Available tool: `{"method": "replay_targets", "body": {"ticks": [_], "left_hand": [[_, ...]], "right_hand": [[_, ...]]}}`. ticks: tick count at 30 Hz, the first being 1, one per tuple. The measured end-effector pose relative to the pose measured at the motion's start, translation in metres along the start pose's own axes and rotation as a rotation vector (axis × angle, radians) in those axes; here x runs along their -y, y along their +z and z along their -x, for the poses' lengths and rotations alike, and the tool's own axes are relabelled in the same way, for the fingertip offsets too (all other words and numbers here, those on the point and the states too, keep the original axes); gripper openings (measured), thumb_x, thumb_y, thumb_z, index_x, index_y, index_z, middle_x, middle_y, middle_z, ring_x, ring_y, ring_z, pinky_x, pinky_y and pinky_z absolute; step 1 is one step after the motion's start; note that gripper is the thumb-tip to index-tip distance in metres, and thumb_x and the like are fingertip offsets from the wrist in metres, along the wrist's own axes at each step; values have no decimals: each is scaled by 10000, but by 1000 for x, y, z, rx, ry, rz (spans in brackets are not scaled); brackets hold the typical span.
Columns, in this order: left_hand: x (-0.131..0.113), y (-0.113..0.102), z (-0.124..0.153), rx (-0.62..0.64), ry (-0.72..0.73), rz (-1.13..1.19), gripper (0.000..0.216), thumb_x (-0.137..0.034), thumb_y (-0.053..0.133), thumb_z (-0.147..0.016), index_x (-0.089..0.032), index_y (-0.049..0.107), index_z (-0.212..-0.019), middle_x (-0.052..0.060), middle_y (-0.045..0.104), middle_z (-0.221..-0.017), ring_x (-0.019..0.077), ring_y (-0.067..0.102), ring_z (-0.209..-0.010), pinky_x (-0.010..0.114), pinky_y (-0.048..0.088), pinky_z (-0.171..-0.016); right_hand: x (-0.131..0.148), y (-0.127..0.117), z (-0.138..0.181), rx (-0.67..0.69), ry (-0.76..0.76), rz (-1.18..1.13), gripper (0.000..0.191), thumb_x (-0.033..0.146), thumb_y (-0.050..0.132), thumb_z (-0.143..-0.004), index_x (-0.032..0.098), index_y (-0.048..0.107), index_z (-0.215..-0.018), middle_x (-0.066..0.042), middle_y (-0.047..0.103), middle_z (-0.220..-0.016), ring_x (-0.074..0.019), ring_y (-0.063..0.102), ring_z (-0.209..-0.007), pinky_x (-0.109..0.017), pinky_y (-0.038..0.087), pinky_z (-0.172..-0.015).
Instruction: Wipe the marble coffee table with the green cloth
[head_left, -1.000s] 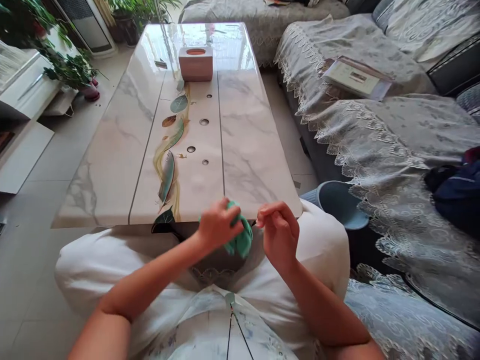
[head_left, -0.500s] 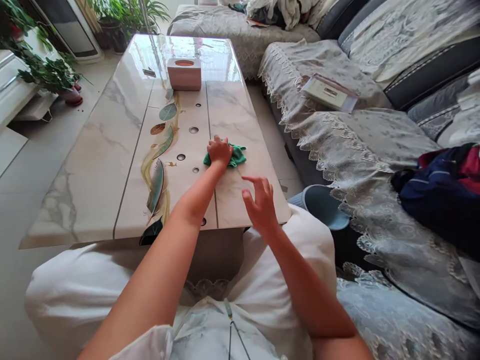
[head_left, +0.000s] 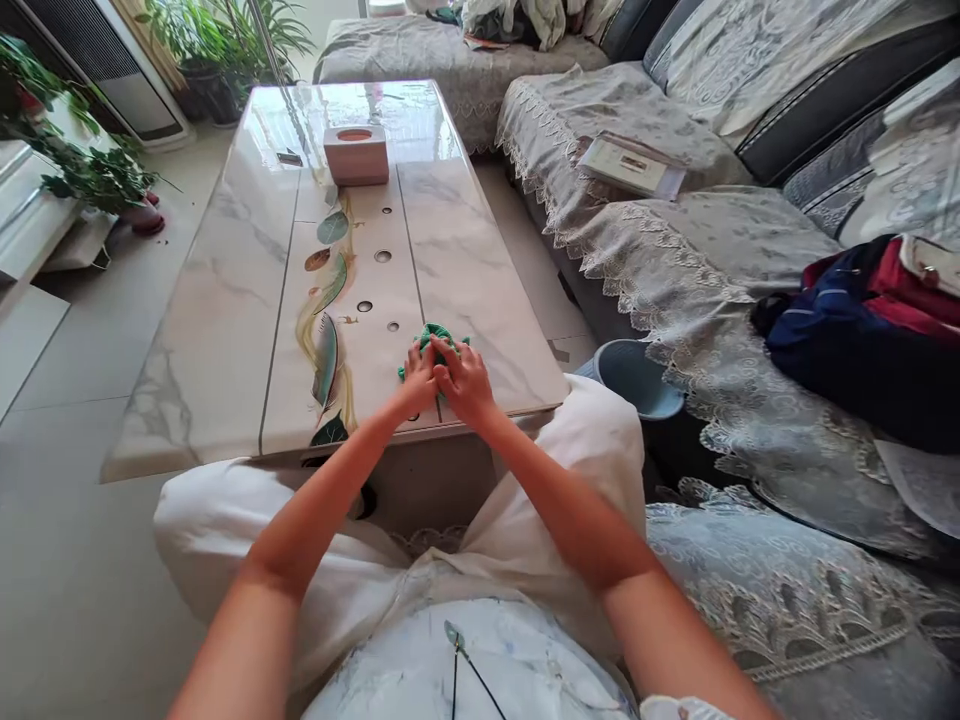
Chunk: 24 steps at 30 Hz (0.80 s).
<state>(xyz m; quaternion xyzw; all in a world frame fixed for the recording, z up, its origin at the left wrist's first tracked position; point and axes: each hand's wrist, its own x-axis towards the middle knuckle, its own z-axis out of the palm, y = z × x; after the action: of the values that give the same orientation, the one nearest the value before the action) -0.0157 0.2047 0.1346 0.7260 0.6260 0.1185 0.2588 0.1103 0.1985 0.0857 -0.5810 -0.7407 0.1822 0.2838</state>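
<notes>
A crumpled green cloth (head_left: 435, 331) lies on the marble-patterned coffee table (head_left: 495, 270) near its front edge. My left hand (head_left: 419, 376) is closed on the cloth's left side. Beside it, my right hand (head_left: 465, 382) grips the right side, and the two hands touch at the thumbs. Most of the cloth is hidden under my fingers; green shows beyond the fingertips and a little at the left.
A tissue box (head_left: 356, 165) stands farther back on the table, with a small dark object (head_left: 289, 158) to its left. A blue-grey bin (head_left: 641, 378) is on the floor by my right knee. The covered sofa (head_left: 645, 240) holds a bag (head_left: 870, 330) and a flat package (head_left: 631, 165).
My left hand has drawn the cloth back toward the table's front edge. My right hand, earlier raised and empty, has come left and down onto the cloth. The view has shifted slightly.
</notes>
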Motion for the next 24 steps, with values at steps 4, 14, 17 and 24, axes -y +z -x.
{"method": "replay_targets", "body": {"ticks": [4, 14, 17, 24], "left_hand": [[38, -42, 2, 11, -21, 121, 542, -173, 437, -829, -195, 644, -1330, 115, 533, -1461, 245, 495, -1384, 395, 441, -1177], [85, -111, 17, -736, -150, 324, 193, -289, 493, -799, -233, 666, -862, 113, 575, -1239, 282, 511, -1334, 460, 479, -1067], [88, -111, 17, -668, -155, 307, 203, -289, 483, -835, -239, 672, -888, 103, 562, -1244, 274, 513, -1334, 444, 493, -1011], [80, -104, 25, -616, -97, 240, 207, -280, 485, -876, -249, 685, -921, 88, 566, -1285, 263, 511, -1330, 404, 498, -966]], "right_hand": [[19, 2, -11, 141, -153, 243, 583, 539, 563, -982, 422, 475, -1547, -55, 234, -1695, -468, 174, -1539, -734, 270, -1161], [-94, 21, -241, -15, -77, 97, 362, 299, 640, -951, 148, 693, -1276, -147, 476, -1533, -295, 441, -1391, -465, 354, -1196], [-137, 17, -329, -173, 112, -2, 401, 310, 572, -952, 52, 682, -1239, -163, 476, -1494, -241, 453, -1357, -399, 314, -1202], [-158, 2, -332, -189, 78, -119, 209, 250, 659, -853, 112, 740, -987, -76, 604, -1010, -205, 566, -1032, -371, 457, -1047]]}}
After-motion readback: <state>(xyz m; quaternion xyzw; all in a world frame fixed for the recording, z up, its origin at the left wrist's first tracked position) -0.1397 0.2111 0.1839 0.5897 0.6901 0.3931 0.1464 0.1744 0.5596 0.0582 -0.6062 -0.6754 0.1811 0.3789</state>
